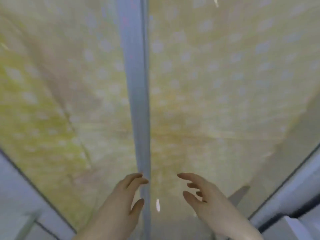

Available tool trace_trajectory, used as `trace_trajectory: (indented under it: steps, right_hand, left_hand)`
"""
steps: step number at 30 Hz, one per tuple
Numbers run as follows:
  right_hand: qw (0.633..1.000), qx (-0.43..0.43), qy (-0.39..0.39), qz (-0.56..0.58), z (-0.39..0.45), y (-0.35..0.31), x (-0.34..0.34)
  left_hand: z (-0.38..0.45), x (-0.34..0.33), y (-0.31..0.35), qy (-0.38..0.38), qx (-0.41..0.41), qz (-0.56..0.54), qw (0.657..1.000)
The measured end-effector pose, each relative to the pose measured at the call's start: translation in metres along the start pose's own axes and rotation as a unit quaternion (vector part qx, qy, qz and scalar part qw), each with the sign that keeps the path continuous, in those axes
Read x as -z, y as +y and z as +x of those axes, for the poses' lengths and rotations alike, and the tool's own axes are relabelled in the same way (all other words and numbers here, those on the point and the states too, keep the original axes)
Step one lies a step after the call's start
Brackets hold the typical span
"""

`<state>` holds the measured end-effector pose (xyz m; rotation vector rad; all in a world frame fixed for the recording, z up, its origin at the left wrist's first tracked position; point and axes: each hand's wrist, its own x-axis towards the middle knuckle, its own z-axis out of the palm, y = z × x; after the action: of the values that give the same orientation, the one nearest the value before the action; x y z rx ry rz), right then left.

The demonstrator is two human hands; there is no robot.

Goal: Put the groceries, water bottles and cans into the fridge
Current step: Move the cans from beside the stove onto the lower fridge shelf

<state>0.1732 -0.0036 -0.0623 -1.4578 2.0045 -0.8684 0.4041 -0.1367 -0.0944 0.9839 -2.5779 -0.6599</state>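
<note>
A blurred, glossy yellow-green surface dotted with pale diamonds fills your view: it looks like two fridge doors (216, 75) meeting at a grey vertical seam (136, 84). No groceries, bottles or cans show. Your left hand (121, 198) lies against the seam, fingers loosely curved on its edge, gripping nothing that can be made out. Just right of the seam your right hand (202, 194) hovers spread and empty. The doors should be stiff, heavy and slick; take hold along the seam's edge, which runs top to bottom.
</note>
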Motion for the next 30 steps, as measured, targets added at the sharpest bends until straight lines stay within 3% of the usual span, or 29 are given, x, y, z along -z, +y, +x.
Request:
trace_trajectory:
  steps: [6, 12, 20, 30]
  right_hand:
    - [0.984, 0.079, -0.156, -0.031, 0.041, -0.073, -0.095]
    - [0.928, 0.213, -0.292, -0.086, 0.070, -0.143, -0.178]
    - [0.819, 0.370, -0.430, -0.087, 0.077, -0.219, -0.283]
    - [0.672, 0.514, -0.528, -0.080, -0.028, -0.314, -0.405]
  left_hand:
    - [-0.092, 0.048, -0.075, 0.057, 0.149, 0.008, 0.987]
    - [-0.194, 0.068, -0.115, 0.145, 0.308, 0.011, 0.940]
    - [-0.334, 0.063, -0.095, 0.268, 0.536, 0.064, 0.798]
    - [-0.477, 0.065, -0.061, 0.364, 0.673, 0.063, 0.641]
